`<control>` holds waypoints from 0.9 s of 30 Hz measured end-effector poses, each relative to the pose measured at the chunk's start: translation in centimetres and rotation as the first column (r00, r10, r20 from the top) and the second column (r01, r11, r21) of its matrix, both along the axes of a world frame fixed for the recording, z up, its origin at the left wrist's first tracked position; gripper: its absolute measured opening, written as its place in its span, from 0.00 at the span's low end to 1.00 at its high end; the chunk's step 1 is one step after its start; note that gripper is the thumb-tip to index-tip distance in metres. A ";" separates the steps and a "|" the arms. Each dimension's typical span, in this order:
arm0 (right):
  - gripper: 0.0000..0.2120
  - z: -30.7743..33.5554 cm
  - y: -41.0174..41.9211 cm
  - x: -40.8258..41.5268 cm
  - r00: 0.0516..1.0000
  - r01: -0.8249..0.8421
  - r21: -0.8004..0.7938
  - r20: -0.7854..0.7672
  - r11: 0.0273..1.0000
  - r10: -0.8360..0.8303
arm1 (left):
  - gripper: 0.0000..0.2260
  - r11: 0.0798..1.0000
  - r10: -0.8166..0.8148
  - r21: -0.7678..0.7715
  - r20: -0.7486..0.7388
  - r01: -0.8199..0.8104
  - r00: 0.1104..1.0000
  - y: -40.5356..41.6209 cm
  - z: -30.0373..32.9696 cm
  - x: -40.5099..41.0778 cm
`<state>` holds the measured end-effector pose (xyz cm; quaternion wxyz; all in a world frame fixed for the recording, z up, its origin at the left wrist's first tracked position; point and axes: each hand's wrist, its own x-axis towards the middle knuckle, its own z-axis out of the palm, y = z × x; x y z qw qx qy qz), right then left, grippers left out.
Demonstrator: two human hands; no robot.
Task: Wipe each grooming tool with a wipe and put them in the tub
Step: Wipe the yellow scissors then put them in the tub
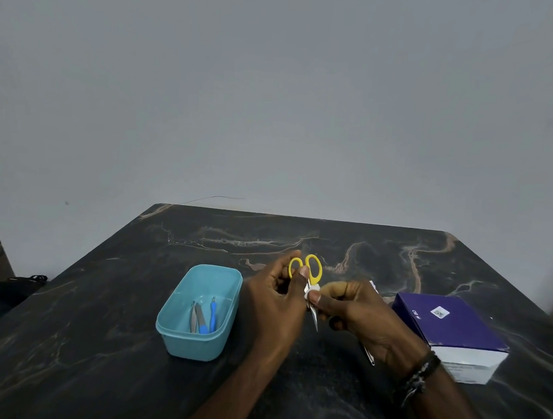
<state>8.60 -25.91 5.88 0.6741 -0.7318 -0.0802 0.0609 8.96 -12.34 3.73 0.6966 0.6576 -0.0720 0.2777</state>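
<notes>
Item: yellow-handled scissors [310, 276], held above the table [363, 246] at centre; my left hand [273, 302] grips the loops, right hand [356, 313] pinches a wipe [313, 289] round the blades. Tub [199, 311] at nine o'clock holds three tools. I'd draw the wipe pivot-to-tip, blades closed.

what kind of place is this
Probably a room at home, though that is a guess: a dark marble-patterned tabletop stands against a plain grey wall, bearing a light blue plastic tub and a purple cardboard box.
</notes>
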 end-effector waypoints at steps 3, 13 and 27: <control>0.09 -0.4 -0.1 0.3 0.996 0.086 0.043 0.020 0.995 -0.087 | 0.12 1.000 -0.003 0.013 0.005 0.003 1.000 -0.1 0.1 -0.1; 0.13 0.2 -0.7 0.6 0.945 0.273 0.300 0.092 0.914 -0.313 | 0.08 0.965 0.197 0.082 0.404 -0.250 0.893 0.3 2.1 -2.1; 0.07 0.0 -0.9 0.8 0.931 0.319 0.345 0.059 0.883 -0.359 | 0.09 0.601 0.023 0.716 0.430 -0.356 0.903 15.9 5.7 -6.2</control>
